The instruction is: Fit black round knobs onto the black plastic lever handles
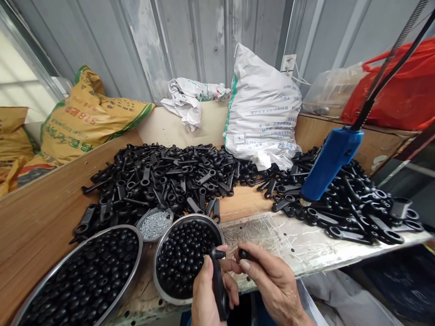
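My left hand is closed around a black crank-shaped part, held upright with a short pin pointing right at its top. Just to the right, my right hand pinches a small black ball between thumb and fingers. The ball and the pin are a short distance apart. Behind my left hand stands a round metal bowl of black balls. A small bowl of silvery screws sits behind it. At the left is a larger metal bowl of black rounded pieces.
Black crank parts are heaped at the back, with another pile at the right. A blue electric screwdriver hangs over the right pile. A white sack stands behind; yellow sacks lie beyond the wooden side board.
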Tool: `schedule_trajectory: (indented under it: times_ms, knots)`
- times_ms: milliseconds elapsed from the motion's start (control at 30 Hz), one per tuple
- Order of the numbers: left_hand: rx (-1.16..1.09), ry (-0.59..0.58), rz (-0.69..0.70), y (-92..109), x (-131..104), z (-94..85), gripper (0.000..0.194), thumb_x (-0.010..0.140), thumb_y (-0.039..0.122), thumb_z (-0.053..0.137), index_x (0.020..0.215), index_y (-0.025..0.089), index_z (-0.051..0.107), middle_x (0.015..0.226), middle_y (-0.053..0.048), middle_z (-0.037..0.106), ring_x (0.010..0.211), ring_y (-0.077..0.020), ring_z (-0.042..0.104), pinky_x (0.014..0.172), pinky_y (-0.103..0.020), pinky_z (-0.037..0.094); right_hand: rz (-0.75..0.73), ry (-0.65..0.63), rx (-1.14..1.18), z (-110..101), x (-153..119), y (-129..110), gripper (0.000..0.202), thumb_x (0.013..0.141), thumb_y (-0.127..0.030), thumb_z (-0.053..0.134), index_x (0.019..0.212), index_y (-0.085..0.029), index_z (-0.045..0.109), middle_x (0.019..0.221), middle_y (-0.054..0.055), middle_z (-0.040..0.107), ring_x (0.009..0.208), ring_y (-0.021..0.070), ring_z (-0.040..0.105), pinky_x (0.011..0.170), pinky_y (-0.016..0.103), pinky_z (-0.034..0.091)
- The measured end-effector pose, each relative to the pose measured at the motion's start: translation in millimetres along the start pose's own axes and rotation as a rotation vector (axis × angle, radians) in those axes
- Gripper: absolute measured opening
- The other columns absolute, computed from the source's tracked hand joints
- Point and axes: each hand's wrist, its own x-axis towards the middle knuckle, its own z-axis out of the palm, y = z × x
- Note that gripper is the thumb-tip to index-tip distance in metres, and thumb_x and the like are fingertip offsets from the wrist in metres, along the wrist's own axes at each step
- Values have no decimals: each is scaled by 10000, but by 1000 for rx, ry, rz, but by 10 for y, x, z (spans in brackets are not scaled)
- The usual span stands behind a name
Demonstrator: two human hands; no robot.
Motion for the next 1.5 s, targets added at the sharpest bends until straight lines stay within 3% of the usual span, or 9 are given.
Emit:
schedule_trajectory:
  times_ms: [267, 567, 800, 900, 1067, 1200, 1300, 1400, 1500]
  knots:
    - [97, 177, 122, 6, -117, -19, 417, 631, 418, 706, 950, 152, 665, 537, -2, 577, 403, -65, 425, 422, -186, 320, 190, -185, 473, 91, 103, -206, 227, 817, -215, 550, 1001, -306, 646, 645, -23, 577, 521, 104, 568, 500, 205, 504]
    - [216, 229, 275, -29, -87, -18, 405, 581, 486, 714, 895, 230, 709, 471, 13, 535, 361, -35, 368, 367, -147, 252, 350, -136, 576, 87, 68, -100, 157, 776, -255, 621, 923, -203, 625, 666, 2, 615, 593, 94, 538, 547, 189, 430]
    - [287, 219, 265, -35, -138, 17, 445, 588, 504, 699, 935, 225, 699, 441, 32, 482, 375, -29, 315, 374, -152, 214, 391, -124, 631, 60, 11, -1, 160, 822, -248, 565, 918, -153, 650, 639, 22, 605, 566, 103, 539, 508, 200, 436]
    - [311, 221, 298, -75, -138, -3, 400, 599, 483, 700, 919, 244, 703, 551, 3, 607, 443, -71, 435, 403, -163, 313, 398, -92, 653, 99, -9, -16, 159, 818, -255, 570, 900, -152, 660, 608, 16, 593, 529, 92, 528, 468, 179, 429]
    - [472, 266, 560, -197, -111, -33, 286, 656, 350, 693, 919, 235, 699, 885, -40, 709, 776, -208, 632, 735, -249, 482, 420, 13, 667, 134, -64, -41, 156, 792, -286, 598, 867, -163, 658, 571, 0, 571, 464, 69, 487, 413, 151, 399]
    - [660, 109, 913, -220, -79, -58, 310, 778, 220, 574, 1085, 242, 612, 1007, -30, 678, 874, -180, 626, 780, -232, 480, 417, -1, 478, 42, -98, -55, 179, 810, -311, 575, 805, -144, 641, 552, -10, 524, 457, 60, 449, 405, 146, 368]
    - [794, -69, 1020, -170, -23, -105, 360, 833, 189, 483, 1188, 221, 529, 1050, -44, 655, 939, -162, 606, 812, -222, 475, 412, -29, 291, -57, -84, -72, 226, 818, -331, 560, 729, -130, 613, 545, -12, 498, 460, 59, 431, 406, 150, 345]
    - [882, -182, 995, -153, 50, -161, 396, 818, 156, 499, 1206, 234, 509, 1083, -34, 645, 960, -154, 605, 849, -205, 467, 454, -49, 278, -129, -40, -72, 287, 816, -344, 557, 640, -118, 577, 486, -28, 451, 411, 44, 380, 382, 152, 297]
    - [817, -160, 759, -223, 92, -166, 328, 817, 218, 525, 1142, 221, 569, 1090, -36, 643, 954, -176, 615, 828, -218, 495, 478, -36, 415, -168, -4, -60, 301, 800, -335, 575, 598, -112, 560, 464, -27, 455, 389, 40, 377, 367, 148, 284]
